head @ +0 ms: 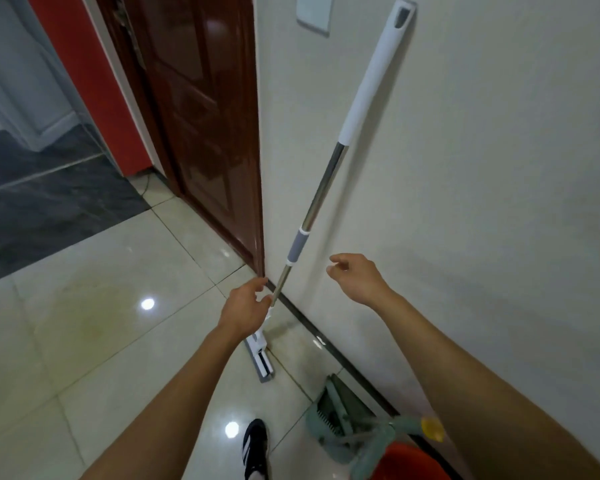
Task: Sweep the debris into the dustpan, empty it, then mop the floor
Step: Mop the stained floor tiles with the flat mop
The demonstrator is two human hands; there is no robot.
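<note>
Mop (329,174) is leaning against the wall (482,168) beside the door (201,98); I'm seeing my left hand (245,306) just touching its pole, fingers loosely curled, my right hand (359,277) hovering apart, fingers relaxed. Dustpan (329,410) and red bucket (413,462) are sitting near my shoe (255,445).

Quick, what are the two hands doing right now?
Left hand: fingers loosely curled beside the mop handle; a grip cannot be told.
Right hand: open, holding nothing.

Brown door (201,109), black shoe (256,448)
</note>
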